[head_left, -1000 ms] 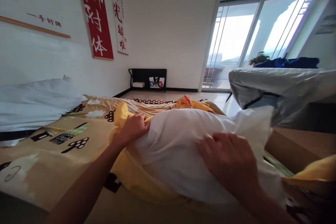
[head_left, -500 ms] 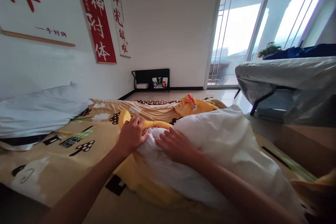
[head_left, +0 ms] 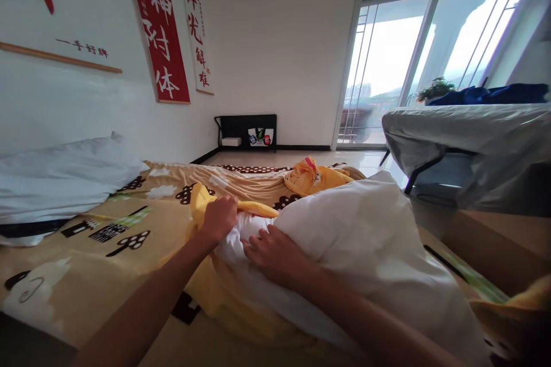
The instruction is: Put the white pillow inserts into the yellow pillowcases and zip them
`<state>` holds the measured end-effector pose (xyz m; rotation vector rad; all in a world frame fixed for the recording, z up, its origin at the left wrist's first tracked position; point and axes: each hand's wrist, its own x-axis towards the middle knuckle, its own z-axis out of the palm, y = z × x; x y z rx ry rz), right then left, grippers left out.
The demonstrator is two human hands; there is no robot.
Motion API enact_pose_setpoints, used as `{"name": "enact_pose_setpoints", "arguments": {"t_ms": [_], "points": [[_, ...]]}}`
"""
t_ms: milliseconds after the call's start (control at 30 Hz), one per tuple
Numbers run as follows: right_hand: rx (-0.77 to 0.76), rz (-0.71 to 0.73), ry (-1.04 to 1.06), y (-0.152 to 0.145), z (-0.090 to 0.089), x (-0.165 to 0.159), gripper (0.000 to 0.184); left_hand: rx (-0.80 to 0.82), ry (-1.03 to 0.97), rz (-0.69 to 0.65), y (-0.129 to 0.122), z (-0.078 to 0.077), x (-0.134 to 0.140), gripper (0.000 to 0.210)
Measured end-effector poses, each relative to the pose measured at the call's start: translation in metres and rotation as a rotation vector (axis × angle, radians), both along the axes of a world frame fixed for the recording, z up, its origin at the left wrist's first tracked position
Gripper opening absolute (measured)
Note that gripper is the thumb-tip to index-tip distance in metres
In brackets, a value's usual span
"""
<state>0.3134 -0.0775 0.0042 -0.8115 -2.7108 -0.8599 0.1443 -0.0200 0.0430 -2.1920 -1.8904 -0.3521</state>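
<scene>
A plump white pillow (head_left: 365,241) lies in front of me, its near-left end inside a yellow pillowcase (head_left: 235,309). My left hand (head_left: 220,219) is closed in a fist around the pillowcase's edge at the opening. Just right of it, my right hand (head_left: 278,255) presses into the white pillow with curled fingers, gripping its fabric. Between both hands the white fabric is bunched. The pillowcase's far rim runs from my left fist toward the right, behind the pillow.
The bed has a tan patterned sheet (head_left: 167,235). A second white pillow (head_left: 64,175) rests by the left wall. Crumpled orange-yellow cloth (head_left: 312,176) lies at the bed's far side. A cardboard box (head_left: 503,241) and a plastic-covered table (head_left: 465,117) stand to the right.
My left fingers have closed tighter into a fist on the pillowcase. My right hand has shifted slightly left and down, off the yellow rim and onto the white pillow.
</scene>
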Motion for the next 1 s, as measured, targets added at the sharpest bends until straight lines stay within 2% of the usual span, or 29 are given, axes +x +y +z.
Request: {"name": "enact_pose_setpoints", "arguments": {"t_ms": [200,333,467,533,633,733,867,933,1000], "points": [[-0.01,0.005,-0.018,0.001,-0.005,-0.013,0.024,-0.055,-0.172,-0.117,-0.007,0.021,0.021,0.017],[-0.016,-0.082,0.03,0.016,-0.005,-0.017,0.023,-0.079,-0.198,-0.17,-0.023,0.026,0.042,0.018],[-0.119,-0.222,0.114,0.031,0.004,-0.002,0.023,-0.026,-0.112,-0.213,-0.036,0.019,0.038,0.024],[-0.089,-0.261,0.162,0.034,0.007,0.007,0.027,0.103,0.024,-0.214,-0.039,0.014,0.026,0.035],[-0.057,-0.322,0.191,0.034,0.01,0.013,0.028,0.385,0.252,-0.11,-0.041,0.007,0.004,0.037],[-0.077,-0.412,0.218,0.037,0.011,0.01,0.026,0.562,0.279,-0.031,-0.043,-0.003,-0.011,0.032],[-0.102,-0.45,0.26,0.038,0.008,-0.007,0.025,0.497,0.151,-0.121,-0.042,-0.016,-0.005,0.03],[-0.102,-0.393,0.254,0.035,0.003,-0.015,0.024,0.43,0.086,-0.147,-0.038,-0.018,0.005,0.035],[-0.083,-0.325,0.241,0.03,-0.002,-0.019,0.025,0.359,0.022,-0.112,-0.032,-0.015,0.016,0.033]]}}
